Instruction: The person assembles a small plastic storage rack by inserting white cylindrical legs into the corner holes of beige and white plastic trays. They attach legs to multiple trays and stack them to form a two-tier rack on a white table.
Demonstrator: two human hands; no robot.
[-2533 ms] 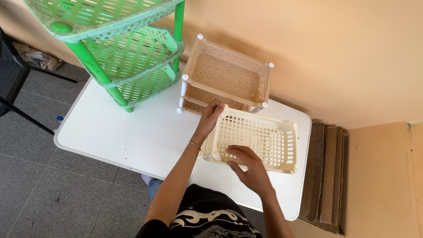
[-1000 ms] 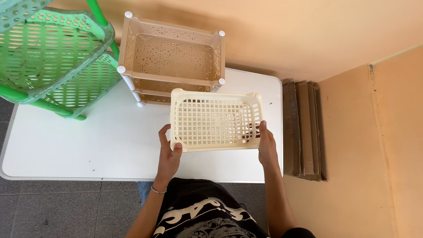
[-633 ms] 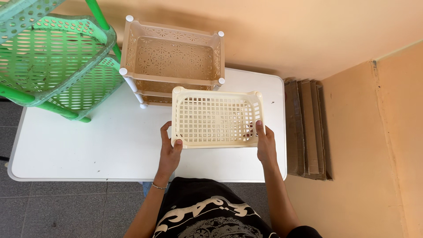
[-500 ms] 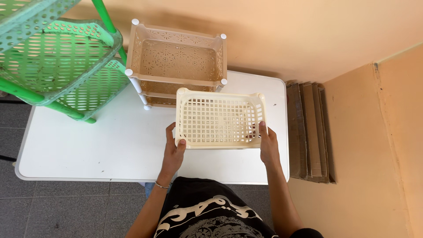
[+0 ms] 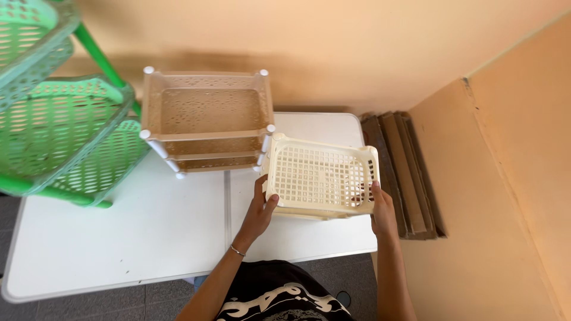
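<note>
Fabric, black with a pale print, fills the near edge of the view; above it two forearms reach out over the white worktop [image 5: 119, 249]; the left hand [image 5: 259, 209], a thin bracelet at its wrist, is curled round the near left corner of a cream slotted basket [image 5: 321, 178], thumb on the rim; the right hand [image 5: 381, 209] is closed on the near right corner, fingers tucked inside the wall; the basket is held level above the right end of the worktop, just beside a tan tiered rack [image 5: 205, 116] with white corner posts; a seam runs across the worktop's middle; a green slotted rack [image 5: 65, 137] stands tilted at the far left; brown boards [image 5: 404, 172] lean by the right edge; peach walls close the room behind.
</note>
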